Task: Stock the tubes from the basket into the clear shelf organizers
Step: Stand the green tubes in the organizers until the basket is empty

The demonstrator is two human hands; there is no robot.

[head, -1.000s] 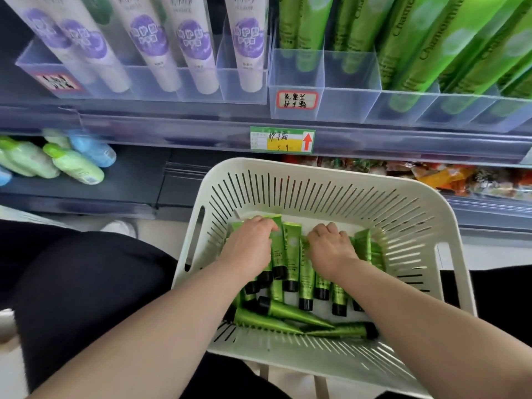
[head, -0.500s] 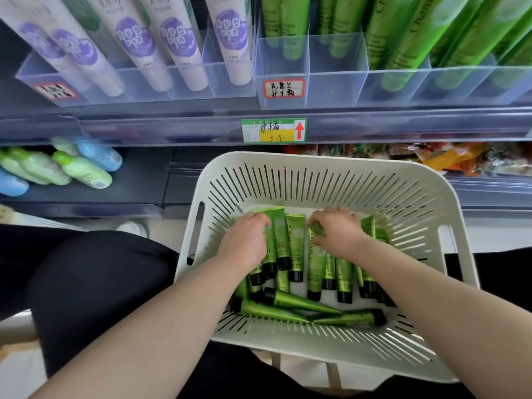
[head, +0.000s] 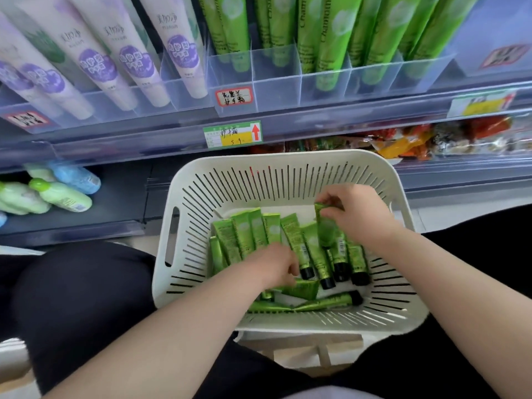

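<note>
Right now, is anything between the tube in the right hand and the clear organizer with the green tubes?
Nothing visible blocks it. The right hand holds a green tube tilted up above the white basket; the path up to the clear organizer is open, and its front slots look partly free.

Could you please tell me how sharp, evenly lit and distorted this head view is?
Head view: bright, even light, faint glare on the clear organizers; wide-angle bending splays the shelf tubes; left hand slightly motion-blurred, basket sharp.
</note>
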